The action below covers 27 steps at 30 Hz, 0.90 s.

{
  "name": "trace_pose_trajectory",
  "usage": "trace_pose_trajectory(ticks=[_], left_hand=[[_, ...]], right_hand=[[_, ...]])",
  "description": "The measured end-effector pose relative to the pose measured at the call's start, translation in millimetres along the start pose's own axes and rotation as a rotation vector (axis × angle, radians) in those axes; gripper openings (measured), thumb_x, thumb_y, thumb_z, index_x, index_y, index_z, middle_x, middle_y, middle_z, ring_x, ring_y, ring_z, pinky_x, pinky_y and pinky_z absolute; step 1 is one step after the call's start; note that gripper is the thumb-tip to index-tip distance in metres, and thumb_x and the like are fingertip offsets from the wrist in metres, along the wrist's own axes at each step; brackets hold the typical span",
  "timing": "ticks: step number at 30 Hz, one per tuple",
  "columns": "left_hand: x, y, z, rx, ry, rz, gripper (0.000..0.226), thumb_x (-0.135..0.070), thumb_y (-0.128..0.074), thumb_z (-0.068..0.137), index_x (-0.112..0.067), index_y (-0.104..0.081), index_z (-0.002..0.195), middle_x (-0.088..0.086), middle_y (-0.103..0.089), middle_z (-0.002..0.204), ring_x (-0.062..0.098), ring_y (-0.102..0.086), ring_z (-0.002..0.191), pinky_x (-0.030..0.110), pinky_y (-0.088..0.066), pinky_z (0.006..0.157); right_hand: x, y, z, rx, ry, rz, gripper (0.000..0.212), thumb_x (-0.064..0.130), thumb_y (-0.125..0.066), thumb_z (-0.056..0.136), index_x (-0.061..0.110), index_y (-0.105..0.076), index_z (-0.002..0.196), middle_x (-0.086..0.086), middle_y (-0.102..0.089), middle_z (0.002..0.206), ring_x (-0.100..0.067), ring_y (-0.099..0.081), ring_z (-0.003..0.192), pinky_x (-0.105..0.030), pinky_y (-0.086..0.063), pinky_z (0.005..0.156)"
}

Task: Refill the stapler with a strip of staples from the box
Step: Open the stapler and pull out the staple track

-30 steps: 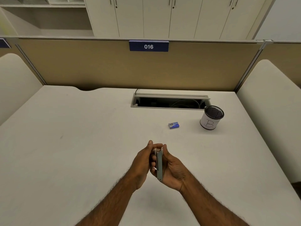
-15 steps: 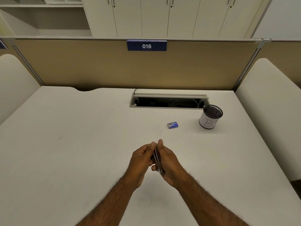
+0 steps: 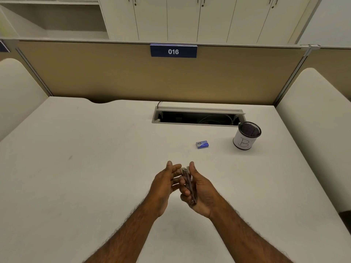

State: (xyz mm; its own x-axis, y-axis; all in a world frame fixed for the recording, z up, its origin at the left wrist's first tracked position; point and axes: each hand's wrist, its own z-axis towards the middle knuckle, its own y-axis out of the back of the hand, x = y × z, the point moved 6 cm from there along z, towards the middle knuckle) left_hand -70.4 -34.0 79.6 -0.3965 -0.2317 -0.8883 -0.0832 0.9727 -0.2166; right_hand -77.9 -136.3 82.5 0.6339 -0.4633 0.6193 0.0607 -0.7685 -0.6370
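Observation:
A slim grey metal stapler [image 3: 189, 184] stands on edge above the white desk, gripped in my right hand [image 3: 202, 192], thumb along its far end. My left hand [image 3: 164, 184] is right beside it on the left, fingers spread and touching the stapler's side near the top. Whether the stapler's top is lifted I cannot tell. A small blue staple box [image 3: 202, 144] lies on the desk beyond my hands, apart from them.
A white mesh-lined pen cup [image 3: 246, 136] marked "B" stands at the right rear. An open cable tray [image 3: 197, 116] is sunk into the desk behind the box. A beige partition with a "016" sign [image 3: 173, 51] closes the back; padded dividers flank both sides.
My hands shifted slightly and the left fingers have spread apart from the stapler's top. The stapler has turned in my right hand, showing its metal side. The box and cup stayed put.

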Motion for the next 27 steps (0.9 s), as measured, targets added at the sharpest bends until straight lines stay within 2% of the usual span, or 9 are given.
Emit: trace_pose_trajectory(ticks=[2, 7, 12, 15, 18, 20, 22, 24, 27], left_hand=[[-1.4, -0.8, 0.4, 0.009, -0.008, 0.011, 0.049, -0.051, -0.036, 0.095, -0.017, -0.065, 0.113, -0.005, -0.073, 0.076, 0.016, -0.069, 0.078, 0.035, -0.053, 0.083], [-1.9, -0.5, 1.0, -0.003, -0.012, 0.009, 0.048, -0.048, -0.035, 0.097, -0.015, -0.066, 0.113, 0.004, -0.074, 0.095, 0.020, -0.070, 0.088, 0.036, -0.054, 0.084], [-2.6, -2.4, 0.5, -0.005, -0.011, 0.019, 0.048, -0.047, -0.035, 0.097, -0.014, -0.065, 0.114, 0.007, -0.073, 0.101, 0.022, -0.069, 0.092, 0.040, -0.053, 0.091], [-4.0, -5.1, -0.6, 0.017, -0.012, 0.013, 0.048, -0.048, -0.036, 0.096, -0.015, -0.066, 0.113, 0.005, -0.072, 0.097, 0.022, -0.068, 0.089, 0.041, -0.053, 0.091], [-7.5, -10.2, -2.5, 0.075, -0.024, 0.008, 0.049, -0.053, -0.039, 0.093, -0.016, -0.067, 0.110, -0.003, -0.070, 0.077, 0.017, -0.068, 0.074, 0.035, -0.055, 0.080], [-9.3, -14.0, -4.6, 0.114, -0.026, 0.009, 0.048, -0.054, -0.043, 0.092, -0.014, -0.068, 0.104, -0.006, -0.061, 0.061, 0.015, -0.062, 0.058, 0.033, -0.054, 0.073], [-9.8, -16.7, -5.9, 0.134, -0.039, 0.042, 0.046, -0.052, -0.046, 0.091, -0.014, -0.069, 0.101, -0.006, -0.050, 0.054, 0.014, -0.055, 0.050, 0.033, -0.054, 0.071], [-9.0, -15.9, -6.3, 0.118, -0.059, 0.095, 0.042, -0.049, -0.049, 0.092, -0.015, -0.071, 0.097, -0.006, -0.052, 0.054, 0.014, -0.055, 0.053, 0.037, -0.054, 0.079], [-8.4, -12.4, -7.7, 0.093, -0.089, 0.150, 0.036, -0.047, -0.051, 0.092, -0.018, -0.072, 0.095, -0.001, -0.070, 0.072, 0.012, -0.062, 0.062, 0.037, -0.054, 0.086]], right_hand=[[0.9, -0.2, 0.1, 0.028, -0.009, 0.078, 0.052, 0.062, -0.048, 0.087, 0.014, -0.070, 0.088, -0.001, -0.058, 0.068, -0.009, -0.046, 0.045, -0.019, -0.035, 0.040], [5.1, -2.2, -0.6, 0.086, -0.010, 0.202, 0.049, 0.060, -0.052, 0.084, 0.014, -0.070, 0.085, 0.001, -0.060, 0.065, -0.008, -0.048, 0.045, -0.018, -0.039, 0.039], [5.9, -3.2, -1.4, 0.115, -0.018, 0.244, 0.048, 0.059, -0.054, 0.083, 0.013, -0.067, 0.089, 0.001, -0.061, 0.065, -0.008, -0.049, 0.044, -0.017, -0.039, 0.037], [4.6, -3.5, -1.3, 0.114, -0.028, 0.238, 0.050, 0.060, -0.054, 0.082, 0.013, -0.068, 0.088, 0.001, -0.063, 0.066, -0.008, -0.050, 0.044, -0.017, -0.039, 0.037], [2.1, -3.6, -0.1, 0.109, -0.053, 0.201, 0.052, 0.061, -0.052, 0.084, 0.013, -0.068, 0.089, 0.001, -0.063, 0.068, -0.007, -0.050, 0.043, -0.016, -0.039, 0.038], [1.2, -4.4, 1.0, 0.097, -0.060, 0.151, 0.052, 0.062, -0.050, 0.085, 0.013, -0.068, 0.091, -0.001, -0.062, 0.071, -0.008, -0.051, 0.045, -0.016, -0.038, 0.038], [0.3, -3.7, 1.6, 0.060, -0.060, 0.099, 0.058, 0.066, -0.044, 0.085, 0.013, -0.067, 0.088, -0.004, -0.063, 0.072, -0.010, -0.051, 0.046, -0.016, -0.036, 0.036], [0.7, -1.1, 0.9, 0.007, -0.053, 0.026, 0.066, 0.068, -0.037, 0.086, 0.010, -0.067, 0.083, -0.007, -0.063, 0.069, -0.012, -0.051, 0.047, -0.017, -0.036, 0.035], [3.7, 2.6, -1.6, -0.066, -0.019, -0.128, 0.069, 0.069, -0.033, 0.086, 0.009, -0.065, 0.083, -0.006, -0.062, 0.063, -0.014, -0.051, 0.050, -0.020, -0.038, 0.038]])
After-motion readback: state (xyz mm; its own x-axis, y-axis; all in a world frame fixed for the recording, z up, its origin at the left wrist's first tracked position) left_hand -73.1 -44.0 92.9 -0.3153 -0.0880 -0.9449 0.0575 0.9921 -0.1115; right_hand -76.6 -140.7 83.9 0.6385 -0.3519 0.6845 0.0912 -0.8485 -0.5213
